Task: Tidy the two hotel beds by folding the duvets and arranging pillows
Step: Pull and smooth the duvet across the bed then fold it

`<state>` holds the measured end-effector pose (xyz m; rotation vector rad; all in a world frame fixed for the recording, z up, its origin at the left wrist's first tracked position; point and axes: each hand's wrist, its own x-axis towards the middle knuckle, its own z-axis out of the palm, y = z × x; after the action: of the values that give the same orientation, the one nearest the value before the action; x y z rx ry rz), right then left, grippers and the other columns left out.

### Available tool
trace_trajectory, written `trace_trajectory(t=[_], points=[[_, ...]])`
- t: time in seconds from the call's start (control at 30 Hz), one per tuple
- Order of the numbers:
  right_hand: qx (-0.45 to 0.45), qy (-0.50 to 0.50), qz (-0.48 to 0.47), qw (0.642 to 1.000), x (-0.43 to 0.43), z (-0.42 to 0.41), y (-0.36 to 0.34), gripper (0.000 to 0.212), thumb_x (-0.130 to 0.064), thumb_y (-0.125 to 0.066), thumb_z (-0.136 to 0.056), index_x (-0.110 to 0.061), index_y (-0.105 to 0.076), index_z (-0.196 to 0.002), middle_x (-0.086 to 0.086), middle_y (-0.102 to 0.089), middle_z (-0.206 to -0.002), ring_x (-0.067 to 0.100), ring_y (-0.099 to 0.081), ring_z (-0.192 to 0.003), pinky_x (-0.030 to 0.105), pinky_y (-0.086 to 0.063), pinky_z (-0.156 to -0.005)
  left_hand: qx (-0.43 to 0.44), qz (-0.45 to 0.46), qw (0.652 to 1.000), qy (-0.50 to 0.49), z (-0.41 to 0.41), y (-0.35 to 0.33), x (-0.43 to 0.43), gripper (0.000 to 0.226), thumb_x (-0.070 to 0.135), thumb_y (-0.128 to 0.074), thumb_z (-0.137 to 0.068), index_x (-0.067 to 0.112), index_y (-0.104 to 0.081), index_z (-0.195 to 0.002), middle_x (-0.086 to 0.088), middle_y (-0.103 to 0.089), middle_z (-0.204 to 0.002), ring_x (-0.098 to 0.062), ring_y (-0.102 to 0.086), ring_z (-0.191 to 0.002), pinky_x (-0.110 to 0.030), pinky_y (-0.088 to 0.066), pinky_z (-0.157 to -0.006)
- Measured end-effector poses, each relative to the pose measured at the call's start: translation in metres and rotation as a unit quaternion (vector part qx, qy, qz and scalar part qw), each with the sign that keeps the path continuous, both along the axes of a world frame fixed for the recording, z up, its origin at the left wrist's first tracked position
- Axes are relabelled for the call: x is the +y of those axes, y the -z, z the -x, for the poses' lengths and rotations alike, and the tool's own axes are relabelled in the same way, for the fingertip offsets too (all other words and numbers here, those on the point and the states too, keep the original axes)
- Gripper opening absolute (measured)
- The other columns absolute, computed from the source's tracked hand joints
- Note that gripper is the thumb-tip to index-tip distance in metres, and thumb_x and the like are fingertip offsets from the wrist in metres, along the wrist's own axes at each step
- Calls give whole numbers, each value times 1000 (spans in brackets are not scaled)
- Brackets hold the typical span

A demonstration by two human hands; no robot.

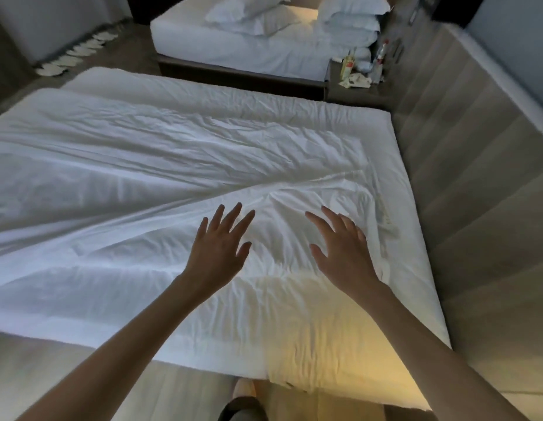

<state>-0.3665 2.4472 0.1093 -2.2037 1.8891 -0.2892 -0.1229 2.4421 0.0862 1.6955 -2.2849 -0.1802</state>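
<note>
- The big white duvet (173, 165) lies spread over the near bed and fills the middle of the frame. It is full of wrinkles.
- One flap of the duvet is turned over, and its edge runs slantwise from the middle left towards the right side.
- The left hand (217, 247) is low in the middle of the frame, over the duvet. Its fingers are straight and spread wide, and it holds nothing.
- The right hand (343, 247) is just to the right of it, also over the duvet. Its fingers are spread wide and it holds nothing too.
- I cannot tell if the hands touch the cloth or are just above it.
- The second bed (233, 53) is at the top of the frame.
- Two white pillows (249, 13) lie on it at the top middle.
- A folded white stack (349, 28) sits on it at the top right.
- A small table (349, 94) stands between the beds on the right, with bottles and papers on it.
- A row of white slippers (78, 53) lies on the floor at the upper left.
</note>
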Motion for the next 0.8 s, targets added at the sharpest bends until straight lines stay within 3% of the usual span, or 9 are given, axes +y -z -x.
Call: trace_trajectory(t=[0.17,0.37,0.63,0.8], points=[[2,-74,32,997,46,-28,-20,60,-30,-49,-97,-39,-23,-150,-6,-14,-160,21,-10,-147,47,-10,-118,-19,38,997,-60,-30,-23,73,62,35,-57,-93,24,-33,-150,-7,-29,-156,-34,-22,-145,-56,-26,-112],[-6,-156,79,985,92,-65,-38,59,-29,-54,-96,-36,-30,-149,-6,-22,-159,23,-19,-145,51,-17,-117,-42,72,989,-120,-70,-51,154,61,34,-63,-90,20,-42,-146,-11,-38,-151,-38,-32,-140,-58,-33,-107],[-16,-254,114,960,108,-167,-50,56,-29,-55,-96,-34,-34,-148,-6,-25,-158,23,-22,-144,49,-16,-118,-55,91,974,-200,-163,-69,201,60,34,-61,-91,20,-41,-146,-11,-37,-152,-39,-31,-140,-58,-32,-108],[-53,-294,142,944,98,-271,-42,54,-23,-63,-91,-28,-46,-141,-2,-39,-151,25,-38,-137,53,-32,-110,-72,94,965,-233,-256,-75,203,60,37,-58,-92,21,-40,-147,-11,-34,-153,-38,-28,-142,-57,-31,-110]])
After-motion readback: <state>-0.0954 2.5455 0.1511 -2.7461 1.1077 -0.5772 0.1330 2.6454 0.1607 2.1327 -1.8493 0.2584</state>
